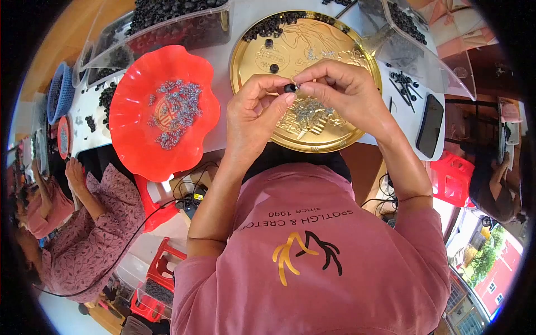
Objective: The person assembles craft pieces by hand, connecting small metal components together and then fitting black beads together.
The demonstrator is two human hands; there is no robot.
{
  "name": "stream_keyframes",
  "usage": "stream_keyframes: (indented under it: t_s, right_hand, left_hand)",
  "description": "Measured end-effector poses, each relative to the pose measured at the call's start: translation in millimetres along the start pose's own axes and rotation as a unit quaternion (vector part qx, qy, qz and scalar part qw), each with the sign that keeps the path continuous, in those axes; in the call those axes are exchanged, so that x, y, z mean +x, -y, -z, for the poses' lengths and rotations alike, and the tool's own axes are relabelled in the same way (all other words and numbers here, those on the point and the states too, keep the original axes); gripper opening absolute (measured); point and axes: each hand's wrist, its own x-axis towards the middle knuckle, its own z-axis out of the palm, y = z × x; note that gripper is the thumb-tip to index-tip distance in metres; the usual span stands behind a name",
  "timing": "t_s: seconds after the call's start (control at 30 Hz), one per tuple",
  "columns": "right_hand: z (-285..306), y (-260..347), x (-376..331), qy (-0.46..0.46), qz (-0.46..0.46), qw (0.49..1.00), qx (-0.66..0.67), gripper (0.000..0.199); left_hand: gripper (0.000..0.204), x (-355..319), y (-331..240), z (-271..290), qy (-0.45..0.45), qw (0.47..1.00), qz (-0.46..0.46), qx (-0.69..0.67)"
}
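My left hand (252,114) pinches a small black plastic piece (290,88), rounded like a knob, between thumb and forefinger. Close against it, my right hand (347,96) has thumb and fingertips pressed together; whatever they hold is too small to make out. Both hands are above a round gold tray (243,64) with an embossed pattern. On the tray lie a heap of tiny silvery metal pieces (308,111) and, along its far rim, many black pieces (273,25). A loose black piece (274,68) sits just beyond my fingers.
A red wavy-edged dish (131,120) with silvery metal pieces stands at left. Clear plastic bins (209,29) of black parts are at far left and far right (416,53). A dark phone (430,125) lies at the table's right edge. Other people (92,223) sit at left.
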Motion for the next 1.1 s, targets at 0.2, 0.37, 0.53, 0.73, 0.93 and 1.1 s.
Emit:
stream_keyframes:
  t_s: [0.2, 0.37, 0.53, 0.73, 0.93, 1.1]
  right_hand:
    - [-5, 3, 0, -0.017, -0.003, 0.998, -0.057, 0.02]
    - [4, -11, 5, 0.043, -0.083, 0.993, 0.066, 0.023]
    - [13, -19, 8, 0.161, -0.221, 0.926, 0.261, 0.026]
    - [-6, -15, 2, -0.029, -0.016, 0.996, 0.08, 0.015]
    - [-16, -9, 2, -0.094, 0.195, 0.965, -0.151, 0.013]
    - [-2, -14, 19, -0.047, -0.027, 0.997, 0.061, 0.017]
  left_hand:
    - [0.021, 4, 8, 2, 0.018, 0.99, -0.107, 0.094]
    - [0.021, 1, 7, 6, 0.051, 0.987, -0.107, 0.11]
    - [0.023, -3, 3, 8, 0.132, 0.989, -0.072, 0.009]
    - [0.023, 2, 5, 1, 0.042, 0.998, -0.047, -0.004]
    - [0.024, 11, 5, -7, -0.033, 0.998, -0.03, -0.051]
    - [0.023, 13, 7, -1, -0.012, 0.999, -0.004, -0.053]
